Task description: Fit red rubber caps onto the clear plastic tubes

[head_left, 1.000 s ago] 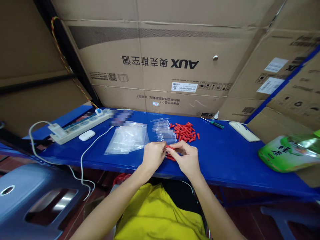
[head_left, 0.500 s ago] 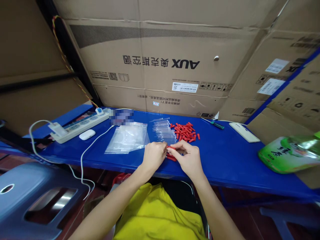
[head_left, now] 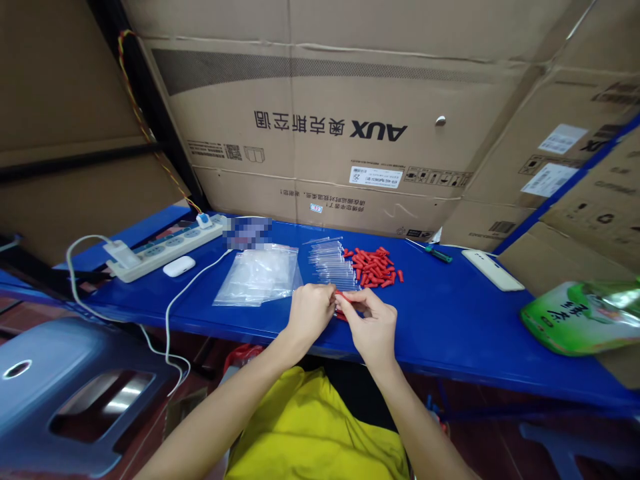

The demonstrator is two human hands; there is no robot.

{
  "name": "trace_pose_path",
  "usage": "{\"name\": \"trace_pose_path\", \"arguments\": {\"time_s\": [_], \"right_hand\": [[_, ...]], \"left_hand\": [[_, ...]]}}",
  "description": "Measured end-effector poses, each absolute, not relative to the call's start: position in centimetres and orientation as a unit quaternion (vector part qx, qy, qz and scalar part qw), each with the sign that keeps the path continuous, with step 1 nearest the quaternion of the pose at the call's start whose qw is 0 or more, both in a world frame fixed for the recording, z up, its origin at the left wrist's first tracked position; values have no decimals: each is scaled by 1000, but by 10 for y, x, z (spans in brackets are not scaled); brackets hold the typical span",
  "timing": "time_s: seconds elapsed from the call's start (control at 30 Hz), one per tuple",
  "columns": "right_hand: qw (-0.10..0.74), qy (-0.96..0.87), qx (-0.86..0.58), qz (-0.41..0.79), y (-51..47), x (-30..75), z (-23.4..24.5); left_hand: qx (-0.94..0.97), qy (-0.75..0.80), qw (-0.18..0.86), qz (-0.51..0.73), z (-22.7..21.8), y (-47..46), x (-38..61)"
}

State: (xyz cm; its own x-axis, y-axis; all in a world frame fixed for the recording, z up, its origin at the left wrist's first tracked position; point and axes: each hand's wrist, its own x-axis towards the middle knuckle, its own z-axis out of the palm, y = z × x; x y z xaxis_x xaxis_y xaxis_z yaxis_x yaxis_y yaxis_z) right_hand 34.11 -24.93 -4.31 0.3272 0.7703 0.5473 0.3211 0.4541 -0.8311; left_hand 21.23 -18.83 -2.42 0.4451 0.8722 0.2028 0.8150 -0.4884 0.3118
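Observation:
In the head view, my right hand [head_left: 374, 323] pinches a small red plastic cap [head_left: 344, 297] between thumb and fingertips. My left hand [head_left: 311, 310] is closed right beside it, its fingertips meeting the cap's left end; whatever it grips is hidden by the fingers. Just beyond both hands lies a row of thin clear plastic tubes [head_left: 333, 261]. To the right of the tubes spreads a heap of loose red caps [head_left: 375, 267]. A few more red pieces [head_left: 341, 316] show partly on the table beneath my hands.
Clear plastic bags [head_left: 260, 277] lie left of the tubes on the blue table [head_left: 450, 327]. Further left are a power strip [head_left: 170, 248], a white case [head_left: 179, 266] and cables. On the right are a screwdriver [head_left: 437, 253], a phone [head_left: 493, 269] and a green bottle [head_left: 575, 317]. Cardboard [head_left: 320, 87] stands behind.
The whole view has shifted slightly, so things sit a little further right. Both hands stay together at the red cap, with the right hand's fingers slightly rearranged.

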Motion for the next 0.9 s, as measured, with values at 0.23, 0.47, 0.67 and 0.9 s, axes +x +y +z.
{"name": "trace_pose_path", "arguments": {"time_s": [0.23,0.47,0.67,0.9], "right_hand": [[625,-575,-496,183,-252,343,-35],[638,-533,-480,279,-251,349,-33],[612,-526,-483,340,-249,357,-31],[578,-537,-489,371,-250,363,-27]], "left_hand": [[851,490,86,169,-24,-188,212],[854,480,87,180,-26,-188,212],[862,472,78,166,-25,-190,213],[868,470,69,145,-24,-191,214]]}}
